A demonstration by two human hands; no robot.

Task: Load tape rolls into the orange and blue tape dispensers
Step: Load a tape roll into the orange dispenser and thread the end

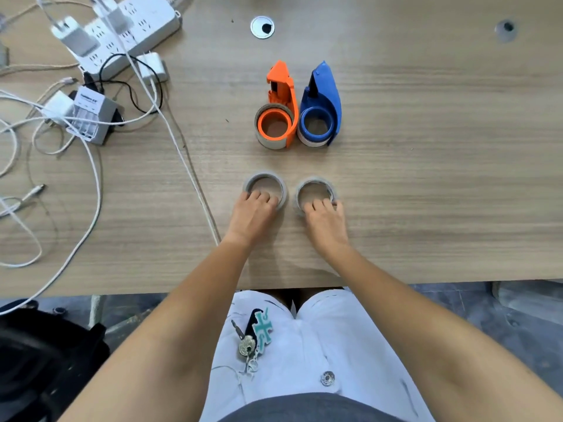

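Observation:
An orange tape dispenser (280,99) and a blue tape dispenser (323,102) lie side by side at the table's middle, each with a roll around its hub. Nearer to me two loose tape rolls lie flat on the wood. My left hand (254,213) rests its fingertips on the near rim of the left tape roll (263,179). My right hand (326,222) does the same on the right tape roll (315,184). Both rolls stay flat on the table, about a hand's length in front of the dispensers.
A white power strip (128,32) with plugged chargers, a battery charger (91,117) and tangled white and black cables (91,178) fill the table's left side. Two cable holes (262,26) sit at the far edge. The table's front edge (426,280) runs just above my lap.

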